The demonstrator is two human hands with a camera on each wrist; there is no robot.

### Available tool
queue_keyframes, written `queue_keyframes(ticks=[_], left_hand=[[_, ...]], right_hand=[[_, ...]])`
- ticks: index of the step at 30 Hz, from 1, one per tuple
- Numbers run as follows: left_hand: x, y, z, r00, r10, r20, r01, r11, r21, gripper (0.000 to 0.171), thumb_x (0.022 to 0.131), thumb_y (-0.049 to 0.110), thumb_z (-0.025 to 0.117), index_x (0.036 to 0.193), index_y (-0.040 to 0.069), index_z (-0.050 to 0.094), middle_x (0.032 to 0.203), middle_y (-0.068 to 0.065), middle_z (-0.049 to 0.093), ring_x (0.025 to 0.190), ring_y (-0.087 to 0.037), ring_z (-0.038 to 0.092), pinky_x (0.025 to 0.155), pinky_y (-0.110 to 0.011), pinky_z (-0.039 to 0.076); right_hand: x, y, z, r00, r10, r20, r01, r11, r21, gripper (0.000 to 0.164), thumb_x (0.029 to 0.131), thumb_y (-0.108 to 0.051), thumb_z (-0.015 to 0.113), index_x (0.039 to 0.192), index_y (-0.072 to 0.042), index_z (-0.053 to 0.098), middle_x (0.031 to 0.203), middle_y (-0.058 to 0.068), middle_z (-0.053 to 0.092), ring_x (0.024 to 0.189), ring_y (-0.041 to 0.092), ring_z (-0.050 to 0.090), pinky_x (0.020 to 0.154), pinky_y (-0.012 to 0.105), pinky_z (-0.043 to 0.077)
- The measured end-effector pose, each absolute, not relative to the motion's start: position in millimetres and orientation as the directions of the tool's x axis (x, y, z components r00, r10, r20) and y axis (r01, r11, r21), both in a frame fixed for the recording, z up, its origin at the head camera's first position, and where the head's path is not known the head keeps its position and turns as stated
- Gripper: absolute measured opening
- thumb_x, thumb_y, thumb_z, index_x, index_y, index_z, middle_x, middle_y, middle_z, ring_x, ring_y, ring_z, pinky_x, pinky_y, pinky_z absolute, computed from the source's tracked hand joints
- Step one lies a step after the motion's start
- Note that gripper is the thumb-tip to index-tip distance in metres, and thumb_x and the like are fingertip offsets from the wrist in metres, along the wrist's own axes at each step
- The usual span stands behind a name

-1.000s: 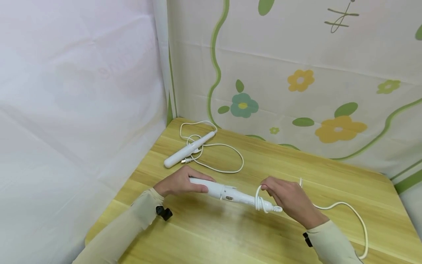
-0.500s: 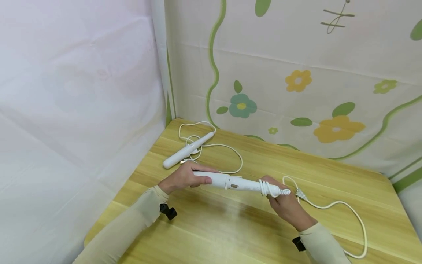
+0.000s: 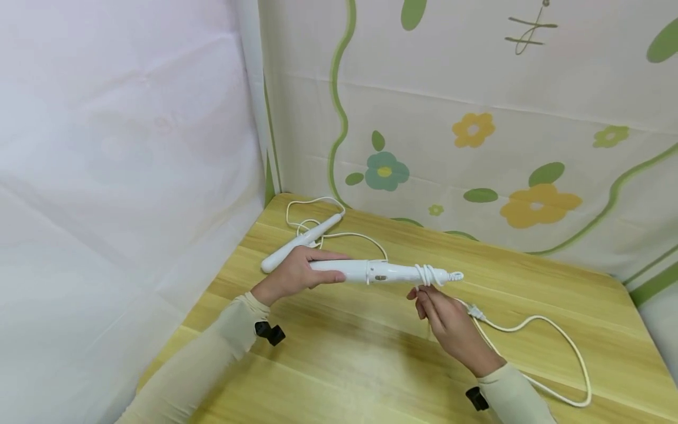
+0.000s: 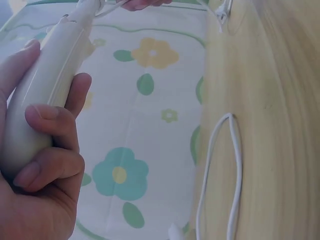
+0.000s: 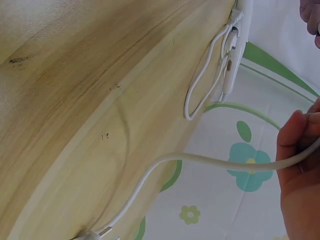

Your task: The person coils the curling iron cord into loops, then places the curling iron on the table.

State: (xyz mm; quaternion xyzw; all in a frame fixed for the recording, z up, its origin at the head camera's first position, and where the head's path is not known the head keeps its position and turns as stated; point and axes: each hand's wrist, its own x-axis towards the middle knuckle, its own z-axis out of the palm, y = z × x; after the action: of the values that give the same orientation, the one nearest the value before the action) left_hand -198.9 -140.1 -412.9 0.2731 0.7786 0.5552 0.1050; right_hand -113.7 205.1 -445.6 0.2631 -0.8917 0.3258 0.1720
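A white hair straightener (image 3: 392, 272) is held nearly level above the table by my left hand (image 3: 296, 271), fingers and thumb around its thick end. White cord wraps in several turns around the narrow handle end. Just below those turns, my right hand (image 3: 450, 324) pinches the cord. In the right wrist view the cord (image 5: 215, 161) runs from the right fingers down toward a plug at the bottom edge. The left wrist view shows the straightener's body (image 4: 50, 75) against the palm, with the right fingers partly visible at the top.
Another white straightener (image 3: 302, 241) lies at the table's back left with its cord looped beside it. The loose cord (image 3: 558, 330) and its plug (image 3: 475, 312) lie at the right of the wooden table (image 3: 344, 371). Flower-patterned cloth (image 3: 424, 176) hangs behind.
My left hand has raised the straightener in the head view. My right hand has passed around behind the handle to below it, carrying the cord round. The plug has shifted toward the handle.
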Motion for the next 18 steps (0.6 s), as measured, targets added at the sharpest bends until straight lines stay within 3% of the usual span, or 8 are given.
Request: queue_keyframes(ticks=[10,18], left_hand=[[-209,-146,-401,-0.873,0.465,0.147,0.293,0.258,0.921,0.041,0.094,0.027,0.089,0.133,0.024,0.081,0.105,-0.005,0.081,0.056,-0.009,0.044,0.050,-0.023,0.040],[-213,-148,-397,-0.911,0.372,0.178,0.286,0.259,0.923,0.039,0.094,0.030,0.088,0.133,0.027,0.081,0.084,-0.005,0.067,0.057,-0.011,0.045,0.051,-0.023,0.040]], right_hand=[[-109,212,-451,-0.846,-0.297,0.442,-0.520,0.641,-0.564,0.024,0.114,-0.001,0.050,0.112,-0.015,0.069,0.076,-0.016,0.051,0.063,-0.006,0.039,0.058,0.022,0.041],[-104,215,-455,-0.867,-0.273,0.416,-0.488,0.628,-0.606,0.024,0.115,-0.003,0.048,0.117,-0.013,0.070,0.075,-0.016,0.053,0.059,-0.005,0.038,0.053,0.022,0.040]])
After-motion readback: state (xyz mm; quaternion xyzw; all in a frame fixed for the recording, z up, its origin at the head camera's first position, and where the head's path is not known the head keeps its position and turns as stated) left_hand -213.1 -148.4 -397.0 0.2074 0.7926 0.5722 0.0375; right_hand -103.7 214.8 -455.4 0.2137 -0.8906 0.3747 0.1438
